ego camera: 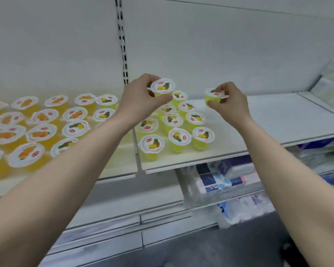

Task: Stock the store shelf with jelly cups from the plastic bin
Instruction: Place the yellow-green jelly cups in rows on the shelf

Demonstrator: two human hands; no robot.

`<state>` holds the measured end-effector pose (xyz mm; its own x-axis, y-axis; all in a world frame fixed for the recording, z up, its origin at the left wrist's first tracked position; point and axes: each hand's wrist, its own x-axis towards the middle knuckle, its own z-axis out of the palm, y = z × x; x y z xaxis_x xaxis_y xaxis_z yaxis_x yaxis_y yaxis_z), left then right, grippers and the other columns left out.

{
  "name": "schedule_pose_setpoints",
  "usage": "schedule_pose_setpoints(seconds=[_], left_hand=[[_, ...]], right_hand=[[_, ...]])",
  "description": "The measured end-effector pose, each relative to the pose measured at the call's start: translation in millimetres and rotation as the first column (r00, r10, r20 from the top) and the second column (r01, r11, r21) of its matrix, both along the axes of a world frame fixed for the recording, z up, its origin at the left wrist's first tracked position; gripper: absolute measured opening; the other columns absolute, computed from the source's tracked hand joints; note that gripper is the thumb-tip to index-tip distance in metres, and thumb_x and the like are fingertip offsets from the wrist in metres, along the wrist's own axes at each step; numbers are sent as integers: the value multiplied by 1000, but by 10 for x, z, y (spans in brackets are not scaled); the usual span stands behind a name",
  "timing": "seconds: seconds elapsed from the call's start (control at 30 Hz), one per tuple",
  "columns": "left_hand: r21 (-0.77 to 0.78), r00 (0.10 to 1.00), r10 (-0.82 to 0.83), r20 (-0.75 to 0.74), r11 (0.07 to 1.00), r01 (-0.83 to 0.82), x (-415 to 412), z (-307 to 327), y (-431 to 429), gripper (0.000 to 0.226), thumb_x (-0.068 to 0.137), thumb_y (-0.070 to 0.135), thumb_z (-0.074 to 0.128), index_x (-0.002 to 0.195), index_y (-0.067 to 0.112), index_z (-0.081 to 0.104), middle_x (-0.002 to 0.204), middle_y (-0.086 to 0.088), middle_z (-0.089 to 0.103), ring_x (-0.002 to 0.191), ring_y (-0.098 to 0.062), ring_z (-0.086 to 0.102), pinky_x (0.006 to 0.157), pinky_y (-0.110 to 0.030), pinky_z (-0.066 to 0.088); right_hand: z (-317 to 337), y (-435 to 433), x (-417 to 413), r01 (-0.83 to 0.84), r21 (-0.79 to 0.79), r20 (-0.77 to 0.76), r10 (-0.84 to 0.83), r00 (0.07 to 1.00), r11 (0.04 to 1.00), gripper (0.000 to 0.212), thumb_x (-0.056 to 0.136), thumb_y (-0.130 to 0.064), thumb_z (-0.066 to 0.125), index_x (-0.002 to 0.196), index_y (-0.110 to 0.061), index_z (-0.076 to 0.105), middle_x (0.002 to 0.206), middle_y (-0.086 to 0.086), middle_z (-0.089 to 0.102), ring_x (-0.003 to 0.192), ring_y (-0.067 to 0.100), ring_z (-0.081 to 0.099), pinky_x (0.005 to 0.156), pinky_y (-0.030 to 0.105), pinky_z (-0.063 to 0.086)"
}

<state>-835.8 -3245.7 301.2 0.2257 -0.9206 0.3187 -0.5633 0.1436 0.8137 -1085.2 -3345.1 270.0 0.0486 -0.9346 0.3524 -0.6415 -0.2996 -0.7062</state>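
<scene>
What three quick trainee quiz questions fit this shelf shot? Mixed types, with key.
1. True or false: the left hand holds a jelly cup.
2. The right hand holds a second cup over: A) bare shelf B) a bin C) the floor.
3. Fill in: the orange cups stand on the ___ shelf section.
Key: 1 true; 2 A; 3 left.

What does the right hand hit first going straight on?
Likely the rearmost pineapple cup on the shelf, just beyond the right hand and its held cup; depth is unclear, so it could pass above.
</scene>
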Motion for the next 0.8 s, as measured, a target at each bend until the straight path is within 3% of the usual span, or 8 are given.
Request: schedule_pose_setpoints(seconds=[0.23,0.43,0.57,0.67,0.8], left_hand=[[32,994,105,29,994,-106,-117,-19,-141,52,71,43,81,116,26,62,103,15,66,84,-3,66,76,-24,53],[33,991,121,56,992,-123,-247,7,-239,52,74,42,79,120,26,60,105,15,64,85,-4,66,76,-19,51],[38,992,105,67,993,-108,-388,17,-301,49,76,39,77,120,26,60,103,17,64,79,-1,65,64,-8,48],[38,995,77,57,996,-80,-520,29,-390,44,77,33,76,118,27,60,104,14,64,80,-3,65,57,-15,53],[37,990,38,138,998,-43,-735,36,-585,44,74,35,76,114,26,61,104,13,64,89,-8,65,70,-28,54]], right_hand=[[-296,-509,51,-119,103,-84,128,988,988,32,73,-24,78,99,-26,59,92,-10,61,87,19,62,78,33,48],[-380,-719,29,-167,116,2,168,986,979,34,74,-26,80,101,-26,60,96,-13,63,88,16,66,82,35,52],[-421,-744,33,-219,115,45,215,975,969,32,77,-23,78,102,-25,57,99,-12,63,88,16,66,82,36,53],[-396,-758,-25,-281,127,-32,287,958,951,34,80,-18,74,108,-24,55,107,-6,63,88,18,66,83,35,52],[-321,-816,-218,-298,77,-197,308,931,951,49,85,-6,59,129,-26,52,124,5,57,97,20,61,91,39,51]])
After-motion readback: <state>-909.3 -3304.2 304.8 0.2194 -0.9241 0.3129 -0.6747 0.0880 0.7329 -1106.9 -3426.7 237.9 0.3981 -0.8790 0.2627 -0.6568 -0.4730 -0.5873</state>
